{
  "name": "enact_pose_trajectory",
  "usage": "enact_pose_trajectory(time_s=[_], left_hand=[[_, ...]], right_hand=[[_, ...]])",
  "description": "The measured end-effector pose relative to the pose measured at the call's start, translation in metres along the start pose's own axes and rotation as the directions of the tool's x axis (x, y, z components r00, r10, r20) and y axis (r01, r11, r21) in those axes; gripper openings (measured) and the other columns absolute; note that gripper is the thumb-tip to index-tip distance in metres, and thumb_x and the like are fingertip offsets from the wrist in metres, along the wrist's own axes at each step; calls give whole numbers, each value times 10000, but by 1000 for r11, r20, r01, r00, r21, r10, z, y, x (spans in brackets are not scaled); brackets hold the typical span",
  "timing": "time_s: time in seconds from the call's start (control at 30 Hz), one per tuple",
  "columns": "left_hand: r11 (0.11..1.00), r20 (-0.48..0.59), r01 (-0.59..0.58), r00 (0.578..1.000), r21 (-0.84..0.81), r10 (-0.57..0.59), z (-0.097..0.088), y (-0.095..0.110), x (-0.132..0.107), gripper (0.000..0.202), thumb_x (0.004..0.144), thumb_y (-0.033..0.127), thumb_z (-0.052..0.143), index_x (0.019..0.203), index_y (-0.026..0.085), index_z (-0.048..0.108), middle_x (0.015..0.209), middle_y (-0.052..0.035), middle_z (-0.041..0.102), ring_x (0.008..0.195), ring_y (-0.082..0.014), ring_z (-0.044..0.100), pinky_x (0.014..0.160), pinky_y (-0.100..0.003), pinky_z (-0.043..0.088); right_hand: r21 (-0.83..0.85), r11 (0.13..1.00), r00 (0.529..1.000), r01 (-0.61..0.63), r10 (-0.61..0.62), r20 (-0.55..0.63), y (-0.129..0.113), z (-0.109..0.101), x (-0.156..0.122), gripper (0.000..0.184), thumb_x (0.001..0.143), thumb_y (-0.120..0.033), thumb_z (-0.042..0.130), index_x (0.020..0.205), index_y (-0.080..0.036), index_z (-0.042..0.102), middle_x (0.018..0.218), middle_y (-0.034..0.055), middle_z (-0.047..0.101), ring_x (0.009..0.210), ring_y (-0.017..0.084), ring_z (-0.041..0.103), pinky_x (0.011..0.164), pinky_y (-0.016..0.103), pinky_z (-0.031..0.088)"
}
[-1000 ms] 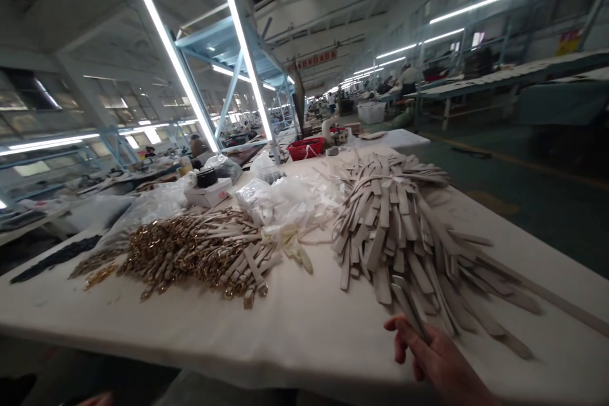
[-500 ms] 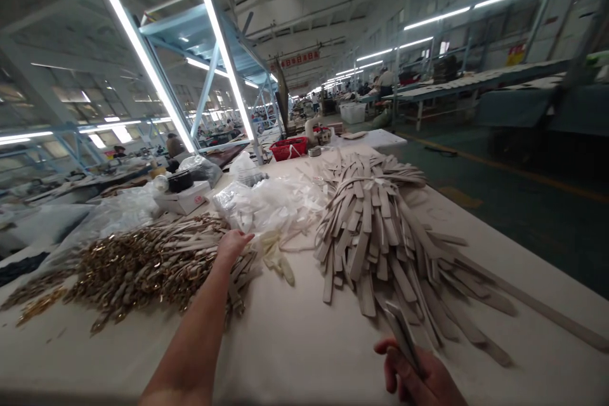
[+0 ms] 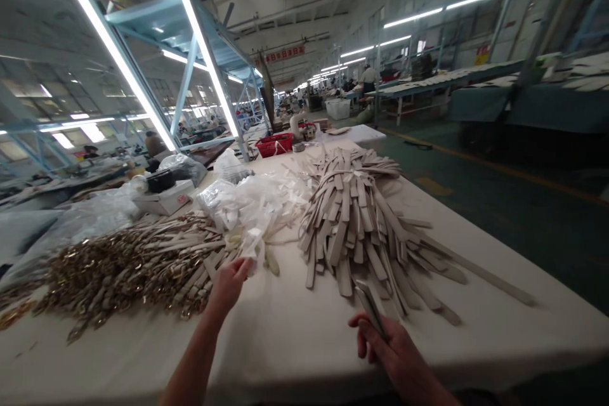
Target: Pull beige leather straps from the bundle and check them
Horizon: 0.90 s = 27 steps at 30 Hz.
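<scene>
My left hand (image 3: 230,280) pinches a small whitish, partly see-through piece of plastic film (image 3: 252,243) above the table, just right of a pile of straps with gold-coloured buckles (image 3: 137,260). A pale yellow glove-like item (image 3: 271,261) lies partly hidden behind the film. In my right hand (image 3: 380,339) is a slim metal tool (image 3: 370,307), gripped with the fingers curled round it and its tip pointing up and away; its exact kind is unclear. Its tip is close to the near ends of a big bundle of grey-beige flat strips (image 3: 352,216), tied near the top.
Crumpled clear plastic bags (image 3: 257,196) lie between the two piles. A white box (image 3: 166,198) stands at the left, a red basket (image 3: 275,144) at the far end. The pale table's edge (image 3: 495,228) borders a green floor (image 3: 442,165) at the right.
My left hand has drawn back towards me from beside the bags, now with the white film in its fingers. The right hand still grips the metal tool; the whole view has shifted slightly.
</scene>
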<state>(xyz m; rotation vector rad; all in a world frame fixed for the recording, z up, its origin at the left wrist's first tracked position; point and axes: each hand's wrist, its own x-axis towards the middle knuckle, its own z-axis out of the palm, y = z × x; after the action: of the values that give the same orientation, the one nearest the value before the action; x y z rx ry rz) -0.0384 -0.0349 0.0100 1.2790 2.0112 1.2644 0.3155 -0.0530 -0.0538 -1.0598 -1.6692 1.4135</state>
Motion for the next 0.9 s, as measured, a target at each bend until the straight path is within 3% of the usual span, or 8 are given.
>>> enact_pose_trajectory(time_s=[0.17,0.27,0.37,0.5,0.63,0.73,0.8,0.9], left_hand=[[923,-22,-259,961,286,277,8,13,-62,371,877,495,530,931,215,766,842,-50,766,798,-245,699,730,-322,510],[884,-99,-373,905,280,413,16,18,-90,292,874,449,575,885,227,764,917,-64,769,867,-246,700,817,-329,510],[911,-114,-382,909,157,401,24,25,-113,240,867,427,611,887,234,752,828,-42,766,832,-238,702,827,-337,525],[904,33,-425,905,53,424,33,41,-133,156,849,368,641,885,276,761,624,7,716,765,-235,698,989,-402,478],[903,212,-430,880,-22,424,38,56,-139,136,835,341,654,877,301,777,567,15,693,674,-225,678,1030,-426,451],[913,240,-407,883,-40,404,39,58,-140,135,824,352,664,859,287,777,554,10,688,692,-232,681,1041,-426,433],[934,237,-353,904,-52,355,38,54,-139,154,817,366,663,859,267,772,553,10,684,672,-225,673,1005,-412,451],[978,274,-175,941,-111,199,31,46,-138,210,788,401,666,862,228,760,612,-4,700,608,-206,648,760,-340,521]], right_hand=[[21,999,999,-31,30,29,-10,-1,6,573,916,-680,440,998,-154,652,664,24,638,548,142,546,560,280,454],[74,993,994,-94,90,57,-16,3,8,569,900,-671,475,996,-142,660,611,1,616,507,126,529,517,255,434],[187,969,976,-163,131,171,-23,15,7,568,870,-665,531,1000,-132,674,533,-30,579,446,107,487,472,233,404],[343,915,945,-212,102,310,-40,34,7,572,847,-654,584,1057,-129,675,461,-63,539,382,87,423,421,210,344],[424,881,940,-210,63,335,-65,45,16,525,775,-671,644,761,-147,636,412,-75,464,355,66,370,381,199,304],[403,895,952,-190,68,299,-84,49,29,445,694,-587,737,695,-160,611,447,-88,440,385,60,363,390,198,367],[365,919,963,-150,52,264,-95,50,41,377,666,-505,770,706,-154,639,448,-88,446,394,62,370,389,196,373],[316,944,975,-96,25,222,-112,46,65,324,655,-437,788,700,-148,650,418,-93,435,377,64,370,371,194,355]])
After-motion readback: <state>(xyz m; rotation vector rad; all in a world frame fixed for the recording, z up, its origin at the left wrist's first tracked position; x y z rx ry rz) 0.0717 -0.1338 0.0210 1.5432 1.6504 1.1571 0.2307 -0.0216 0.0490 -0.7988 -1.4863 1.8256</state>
